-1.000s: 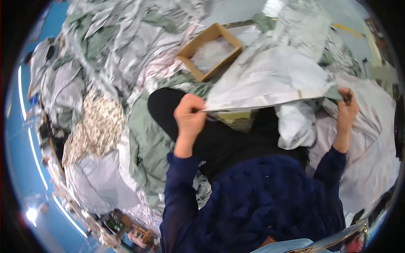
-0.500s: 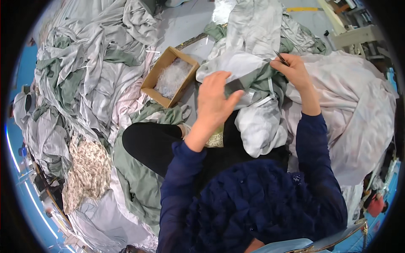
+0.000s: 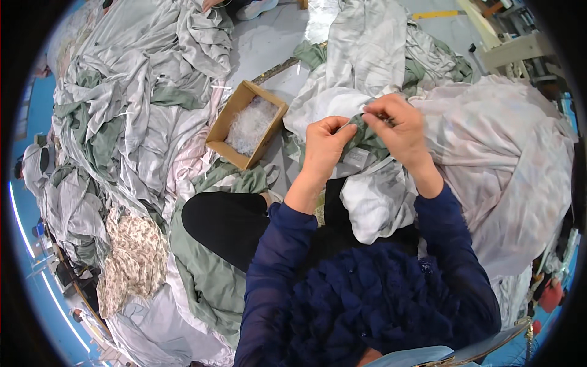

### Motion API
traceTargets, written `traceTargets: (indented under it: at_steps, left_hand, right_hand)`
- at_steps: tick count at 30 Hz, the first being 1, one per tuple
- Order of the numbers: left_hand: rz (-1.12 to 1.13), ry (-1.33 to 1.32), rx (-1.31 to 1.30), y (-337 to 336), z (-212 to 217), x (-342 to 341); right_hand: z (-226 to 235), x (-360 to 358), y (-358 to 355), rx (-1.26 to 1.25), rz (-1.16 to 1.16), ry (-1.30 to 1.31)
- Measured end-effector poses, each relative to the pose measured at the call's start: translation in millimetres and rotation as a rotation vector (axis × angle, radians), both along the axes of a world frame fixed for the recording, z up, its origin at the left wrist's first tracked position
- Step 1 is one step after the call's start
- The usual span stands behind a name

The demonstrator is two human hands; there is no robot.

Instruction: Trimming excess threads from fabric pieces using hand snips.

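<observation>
My left hand and my right hand are close together in front of me, both pinching a bunched green and white cloth with a small pale label on it. The cloth hangs down into a crumpled white fold over my lap. Both forearms wear dark blue sleeves. My black-clad knee sticks out to the left below the hands.
An open cardboard box with clear plastic scraps sits left of the hands. Heaps of grey, green and white fabric cover the floor at left, a large pale pink-white pile lies at right, and a floral cloth lies lower left.
The wide sheet held spread between my raised hands a second ago has dropped. My hands have come together and now pinch one small bunched spot of it.
</observation>
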State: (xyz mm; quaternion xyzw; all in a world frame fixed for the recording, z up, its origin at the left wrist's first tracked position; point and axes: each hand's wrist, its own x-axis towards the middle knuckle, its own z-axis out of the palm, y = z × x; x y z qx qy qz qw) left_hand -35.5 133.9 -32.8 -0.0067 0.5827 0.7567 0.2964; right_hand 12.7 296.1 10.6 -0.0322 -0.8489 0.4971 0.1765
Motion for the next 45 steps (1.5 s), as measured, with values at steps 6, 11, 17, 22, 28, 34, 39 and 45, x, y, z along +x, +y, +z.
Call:
traceTargets:
  at_steps: [6,11,17,22,28,34,39,45]
  left_hand:
    - [-0.008,0.195,-0.131,0.6,-7.5,5.3]
    - [0.002,0.394,-0.223,3.9,-10.1,6.8]
    - [0.054,0.483,-0.289,5.7,-2.6,9.3]
    - [0.117,0.869,-0.414,8.3,-4.0,14.3]
    - [0.138,1.156,-0.551,1.7,-3.9,25.4]
    - [0.161,1.247,-0.478,0.0,-2.7,35.1]
    - [0.225,1.353,-0.403,-1.1,-8.9,40.1]
    - [0.221,1.399,-0.396,-3.6,-18.0,45.6]
  right_hand:
    - [-13.2,-2.7,0.4,0.145,0.098,-0.083]
    - [-18.2,-4.2,2.3,0.232,0.095,-0.062]
    - [-20.6,-7.3,5.5,0.371,0.063,0.034]
    - [-15.3,-8.5,11.1,0.451,0.094,0.140]
    - [-1.9,9.9,14.3,0.268,0.107,0.009]
    - [6.8,38.9,-2.3,-0.153,0.003,-0.291]
    - [13.3,57.3,-10.2,-0.235,0.058,-0.349]
    - [1.2,77.1,-5.7,-0.341,0.005,-0.348]
